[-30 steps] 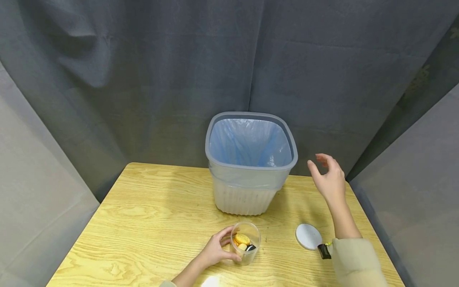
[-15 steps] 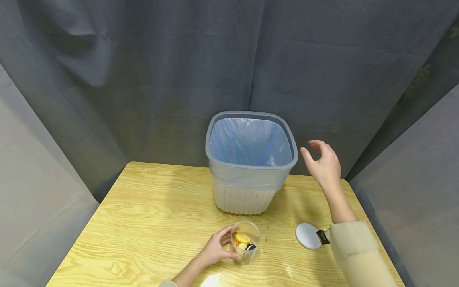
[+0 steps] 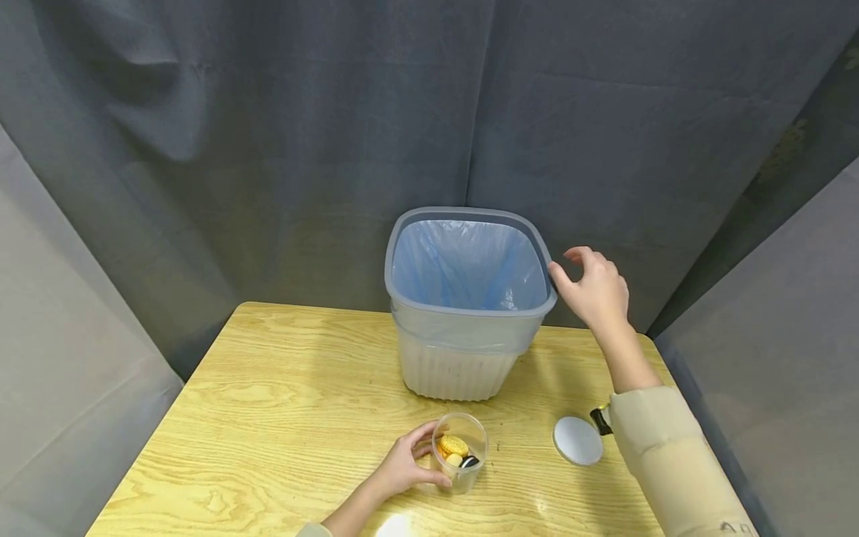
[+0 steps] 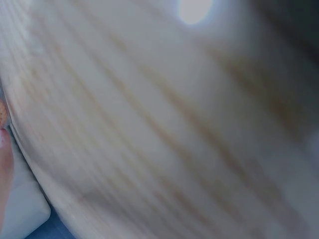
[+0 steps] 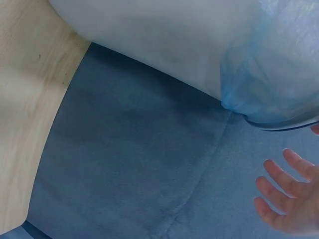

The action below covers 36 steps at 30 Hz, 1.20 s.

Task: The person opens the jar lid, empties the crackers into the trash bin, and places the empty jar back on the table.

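A clear plastic cup (image 3: 463,482) stands near the table's front, and my left hand (image 3: 406,466) grips its left side, thumb in front and fingers behind. Inside lie several cookies: a yellow round cookie (image 3: 453,445) and a black-and-white sandwich cookie (image 3: 469,462) among them. My right hand (image 3: 596,291) is raised at the right side of the trash can (image 3: 456,365), fingers spread and bent loosely, holding nothing. Its thumb is at the grey rim (image 3: 546,261); I cannot tell whether they touch. In the right wrist view the right hand's fingers (image 5: 281,189) show below the rim.
A translucent blue liner (image 3: 463,261) covers the can's inside. On the wooden table (image 3: 268,403), a round white lid (image 3: 578,441) lies to the right, by the right sleeve (image 3: 661,432). Dark grey curtains (image 3: 302,149) hang behind. The left wrist view is mostly blurred.
My right hand has moved up and left, from beside the trash can to its right rim. The left hand and the cup have stayed put.
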Motion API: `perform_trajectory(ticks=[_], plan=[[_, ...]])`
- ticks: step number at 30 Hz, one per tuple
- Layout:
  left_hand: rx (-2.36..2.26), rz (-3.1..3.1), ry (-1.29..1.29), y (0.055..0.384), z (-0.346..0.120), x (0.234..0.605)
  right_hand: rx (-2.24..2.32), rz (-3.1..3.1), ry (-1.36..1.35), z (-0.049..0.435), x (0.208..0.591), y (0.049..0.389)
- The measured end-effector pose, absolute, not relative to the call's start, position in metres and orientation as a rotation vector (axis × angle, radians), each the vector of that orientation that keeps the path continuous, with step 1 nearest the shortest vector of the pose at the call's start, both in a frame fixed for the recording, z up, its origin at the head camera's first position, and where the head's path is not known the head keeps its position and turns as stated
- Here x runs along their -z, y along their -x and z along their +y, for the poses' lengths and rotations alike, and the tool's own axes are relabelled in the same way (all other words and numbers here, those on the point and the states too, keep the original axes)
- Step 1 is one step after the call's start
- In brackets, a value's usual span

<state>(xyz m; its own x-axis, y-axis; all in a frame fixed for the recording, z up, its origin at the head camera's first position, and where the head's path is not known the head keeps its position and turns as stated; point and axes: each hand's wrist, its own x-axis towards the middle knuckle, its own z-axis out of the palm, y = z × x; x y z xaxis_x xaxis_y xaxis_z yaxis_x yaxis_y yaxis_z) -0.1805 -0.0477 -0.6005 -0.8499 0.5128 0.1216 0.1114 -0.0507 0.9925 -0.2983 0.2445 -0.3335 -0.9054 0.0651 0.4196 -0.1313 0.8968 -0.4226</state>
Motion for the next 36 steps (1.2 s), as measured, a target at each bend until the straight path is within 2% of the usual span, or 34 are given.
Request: perform_trajectory(ticks=[15, 24, 32, 36], plan=[[-1.973, 1.936, -0.654, 0.18, -0.048, 0.6, -0.357, -2.842, -0.049, 0.234, 0.317, 0.307], [-1.965, 1.946, -0.645, 0.18, -0.048, 0.599, -0.27, -2.967, -0.061, 0.23, 0.311, 0.312], [-1.96, 1.952, -0.672, 0.174, -0.051, 0.581, -0.254, -3.078, -0.059, 0.228, 0.312, 0.316], [-1.931, 2.003, -0.667, 0.175, -0.05, 0.588, -0.236, -3.108, -0.07, 0.227, 0.312, 0.317]])
